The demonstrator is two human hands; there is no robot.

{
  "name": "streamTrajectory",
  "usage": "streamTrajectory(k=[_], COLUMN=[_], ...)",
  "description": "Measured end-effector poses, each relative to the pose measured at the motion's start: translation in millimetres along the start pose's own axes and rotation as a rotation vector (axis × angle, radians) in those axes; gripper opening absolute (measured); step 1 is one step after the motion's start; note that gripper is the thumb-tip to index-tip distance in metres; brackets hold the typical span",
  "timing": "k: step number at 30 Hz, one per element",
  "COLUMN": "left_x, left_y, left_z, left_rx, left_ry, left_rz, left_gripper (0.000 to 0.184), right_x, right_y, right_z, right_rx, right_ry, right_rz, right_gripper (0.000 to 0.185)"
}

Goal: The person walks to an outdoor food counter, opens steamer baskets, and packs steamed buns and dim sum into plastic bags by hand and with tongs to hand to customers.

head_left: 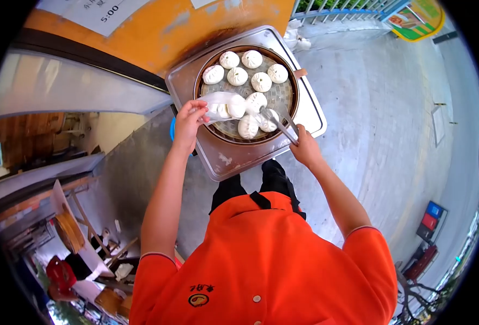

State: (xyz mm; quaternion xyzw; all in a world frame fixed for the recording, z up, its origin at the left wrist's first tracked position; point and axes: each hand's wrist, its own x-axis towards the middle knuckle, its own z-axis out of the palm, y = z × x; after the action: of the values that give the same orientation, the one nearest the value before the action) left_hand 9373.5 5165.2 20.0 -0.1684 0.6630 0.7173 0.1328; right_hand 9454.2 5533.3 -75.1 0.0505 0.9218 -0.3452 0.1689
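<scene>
A round steamer [197,86] with a patterned liner holds several white pleated steamed buns [261,82]. My left hand [189,123] is closed on the edge of a clear plastic bag [213,99], held over the steamer's left side. White buns [235,107] show in or behind the bag; the film blurs which. In my right hand [306,146] is a pair of metal tongs [286,130], gripped near the handle end. The tongs' tips reach in among the buns at the lower middle of the steamer, by the bag's mouth.
Under the steamer is a metal tray-like tabletop [222,161] with a raised rim. An orange panel [142,46] stands behind it, with a paper sign [96,13]. Metal railings [342,10] run at the back right. Wooden boards and clutter [71,233] lie lower left.
</scene>
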Motion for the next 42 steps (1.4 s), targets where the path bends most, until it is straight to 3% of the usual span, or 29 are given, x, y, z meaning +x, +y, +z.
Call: streamTrajectory(k=[2,6,11,16,20,24,26,30,34,38,42], left_x=[-6.5,-10.9,-9.8,-0.4,2.1,4.6,6.2,7.4,1.7,-7.9,-16.8], left_y=[1.2,17.7,49.1,55.8,58.8,60.5,60.0,60.0,60.6,54.0,47.7], left_z=[5.6,16.5,35.3,44.7,41.4,35.3,31.1,27.0,30.5,33.8,38.5], left_rx=[-0.089,-0.131,-0.249,-0.131,-0.139,-0.137,-0.146,-0.144,-0.101,-0.133,-0.123], left_ry=[0.034,0.092,0.055,0.067,0.069,0.083,0.084,0.080,0.052,0.034,-0.006], left_rz=[-0.022,-0.027,-0.074,-0.161,-0.182,-0.174,-0.168,-0.164,-0.165,-0.167,-0.154], left_gripper=[0.023,0.031,0.036,0.034,0.033,0.033,0.032,0.032,0.044,0.055,0.056], right_x=[-6.4,5.1,27.0,49.8,61.8,68.2,63.5,52.4,12.7,-19.6,3.6], right_y=[9.1,29.9,23.1,30.1,30.4,34.6,20.2,38.3,32.8,-13.5,-87.8], right_z=[-9.8,-5.7,-7.2,-20.0,-39.6,-62.0,-82.9,-86.1,-108.9,-128.5,-104.2], right_rx=[-0.262,-0.501,-0.622,-0.660,-0.524,-0.184,0.173,0.505,0.701,0.799,0.579], right_ry=[-0.117,-0.055,-0.107,-0.175,-0.306,-0.353,-0.580,-0.723,-0.679,-0.694,-0.766], right_rz=[-0.008,-0.163,-0.259,-0.257,-0.194,-0.206,0.192,0.331,0.403,0.337,0.086], right_gripper=[0.071,0.073,0.070,0.070,0.072,0.066,0.068,0.057,0.047,0.046,0.066])
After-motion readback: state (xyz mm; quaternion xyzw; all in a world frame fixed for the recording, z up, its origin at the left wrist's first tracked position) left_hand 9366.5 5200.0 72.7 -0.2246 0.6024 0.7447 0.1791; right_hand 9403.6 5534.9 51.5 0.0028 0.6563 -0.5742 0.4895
